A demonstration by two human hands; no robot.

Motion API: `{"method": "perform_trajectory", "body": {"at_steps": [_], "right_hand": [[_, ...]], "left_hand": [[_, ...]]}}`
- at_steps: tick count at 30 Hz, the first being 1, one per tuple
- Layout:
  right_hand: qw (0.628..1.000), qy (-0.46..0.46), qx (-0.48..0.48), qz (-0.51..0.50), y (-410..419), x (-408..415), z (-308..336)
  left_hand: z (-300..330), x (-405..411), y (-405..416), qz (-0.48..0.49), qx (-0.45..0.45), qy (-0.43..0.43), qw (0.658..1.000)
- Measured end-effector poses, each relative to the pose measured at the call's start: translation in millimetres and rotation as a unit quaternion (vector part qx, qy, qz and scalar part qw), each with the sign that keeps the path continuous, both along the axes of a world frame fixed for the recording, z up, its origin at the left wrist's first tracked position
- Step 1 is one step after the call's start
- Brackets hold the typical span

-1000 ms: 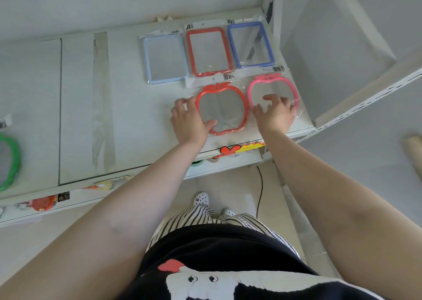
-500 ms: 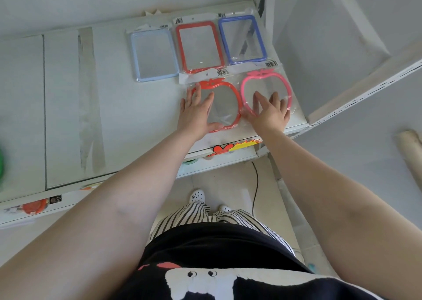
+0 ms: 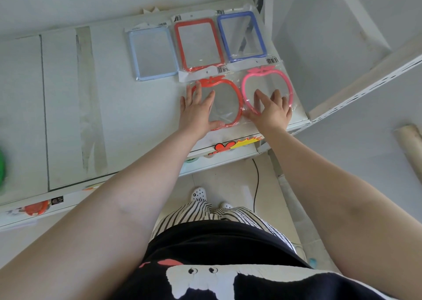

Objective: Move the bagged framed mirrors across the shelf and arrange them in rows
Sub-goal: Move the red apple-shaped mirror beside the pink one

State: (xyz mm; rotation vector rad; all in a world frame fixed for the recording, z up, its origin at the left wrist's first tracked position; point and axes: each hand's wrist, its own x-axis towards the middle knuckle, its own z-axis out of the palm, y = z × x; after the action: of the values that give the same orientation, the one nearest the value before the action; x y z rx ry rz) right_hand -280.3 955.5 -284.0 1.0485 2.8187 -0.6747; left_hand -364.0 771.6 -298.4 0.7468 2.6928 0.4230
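We had both hands flat on the front row at the right end of the white shelf (image 3: 127,117). Our left hand (image 3: 197,110) lay with fingers straight and spread on the red apple-shaped mirror (image 3: 225,108), pressing on its bag, not gripping. Our right hand (image 3: 270,111) rested likewise, fingers extended, on the pink apple-shaped mirror (image 3: 268,82) beside it.

Judgement on the step — squaring the front pair. We thought it best done by sliding with flat palms, light pressure only, since the bags looked slick and could slip over the frames. The two apple frames nearly touched; we would keep them side by side and keep their header cards from riding further over the rectangular frames behind.

Count, back row: three rectangular mirrors — one pale blue (image 3: 151,53), one red (image 3: 197,45), one dark blue (image 3: 242,36). Front row: two apple-shaped, one red, one pink. Five placed. One green object (image 3: 2,167) showed at the far left edge, blurred; we could not tell whether it was a mirror.
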Motion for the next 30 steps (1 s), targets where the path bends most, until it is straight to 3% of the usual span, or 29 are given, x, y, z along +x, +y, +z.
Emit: {"method": "perform_trajectory", "body": {"at_steps": [8, 22, 30], "right_hand": [[0.998, 0.052, -0.011, -0.015, -19.6, -6.1, 13.7], [0.961, 0.063, -0.026, 0.268, -127.6, 60.5, 36.1], [0.935, 0.05, -0.026, 0.351, -228.4, 93.2, 35.0]], "left_hand": [[12.9, 8.8, -9.7, 0.027, 0.058, 0.054, 0.996], [45.0, 111.9, -143.6, 0.146, 0.028, 0.081, 0.986], [40.5, 165.4, -242.4, 0.188, 0.02, 0.091, 0.978]]}}
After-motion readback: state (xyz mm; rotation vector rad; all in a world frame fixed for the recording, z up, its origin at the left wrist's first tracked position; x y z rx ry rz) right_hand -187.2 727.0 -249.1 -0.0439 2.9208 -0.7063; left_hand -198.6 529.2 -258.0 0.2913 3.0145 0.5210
